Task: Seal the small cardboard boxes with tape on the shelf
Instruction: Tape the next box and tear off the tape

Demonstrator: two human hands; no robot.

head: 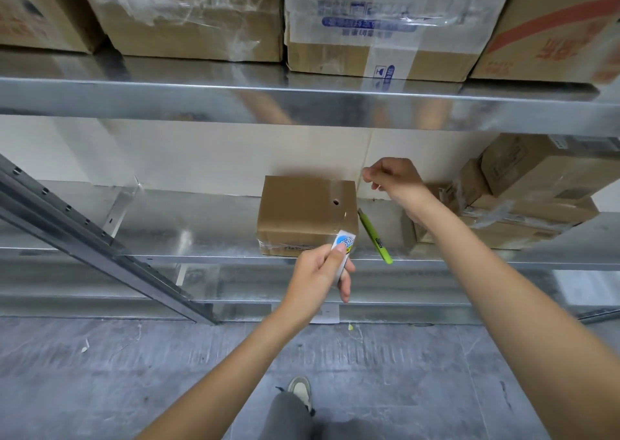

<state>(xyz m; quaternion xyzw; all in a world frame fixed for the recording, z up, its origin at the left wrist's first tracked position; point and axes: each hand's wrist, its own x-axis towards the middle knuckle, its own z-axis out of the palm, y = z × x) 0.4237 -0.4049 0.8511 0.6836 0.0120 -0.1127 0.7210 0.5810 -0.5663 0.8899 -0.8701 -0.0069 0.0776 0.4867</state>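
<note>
Left hand (pixel 320 270) grips tape roll (pixel 343 248) at near edge of small cardboard box (pixel 307 216) on shelf (pixel 201 228). Right hand (pixel 394 179) beyond box, pinching clear tape end. Risk: stretched strip twists, sticks to itself, wrinkles. Green knife (pixel 375 236) beside box could get knocked off.

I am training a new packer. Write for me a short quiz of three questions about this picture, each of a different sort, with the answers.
1. True or false: the left hand holds the tape roll.
2. Which thing lies on the shelf just right of the small box?
A. scissors
B. a green utility knife
C. a marker
3. Fill in: the right hand is raised behind the box with its fingers ____, as if pulling clear tape.

Key
1. True
2. B
3. pinched
</note>
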